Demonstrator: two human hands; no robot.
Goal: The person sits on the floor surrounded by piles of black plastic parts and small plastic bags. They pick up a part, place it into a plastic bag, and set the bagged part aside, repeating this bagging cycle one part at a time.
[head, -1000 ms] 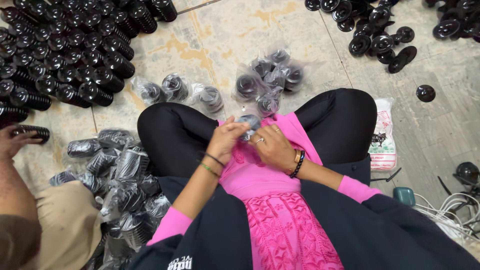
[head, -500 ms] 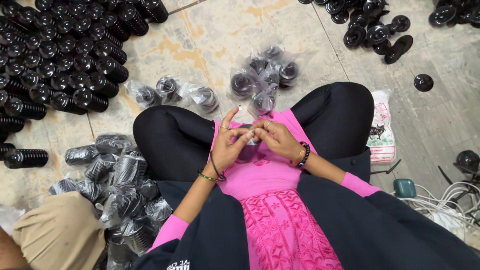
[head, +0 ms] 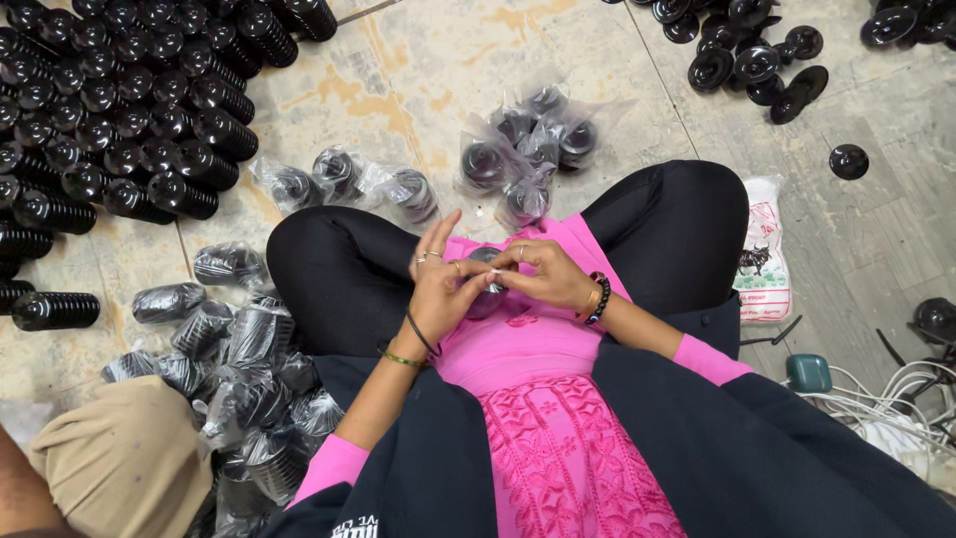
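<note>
Fingers of both hands meet over the lap, and the grip is a narrow two-handed pinch on one bagged part (head: 485, 291), a dark round piece in thin clear film that rests against the pink tunic (head: 558, 438) between the knees. The left hand (head: 443, 289) now stands more upright than a second ago, two fingers fanned free while thumb and the others press the film; the right hand (head: 546, 275) has closed in from its side, fingertips pinching the film's edge. Since the earlier views the hands have sunk a little toward the lap and drawn tighter together, which reads, as a judgement, as the film being closed around the part rather than a new piece being picked up. The film looks crinkled and glossy and catches light; the part inside looks hard, matt black and ring-shaped, though most of it is hidden by the fingers. Just ahead of the knees lies a cluster of bagged pieces (head: 533, 139) and, to its left, a loose row of three more (head: 339, 179), all touching the floor (head: 418, 80), which is worn, patchy concrete. Beside the left leg a heap of bagged stacks (head: 249, 349) shines silvery through plastic. Farther left stand bare black stacks (head: 119, 110), ribbed and cylindrical, packed close. At the far right loose black discs (head: 757, 60) lie scattered, near a small printed pouch (head: 765, 261) and white cables (head: 896, 399).
</note>
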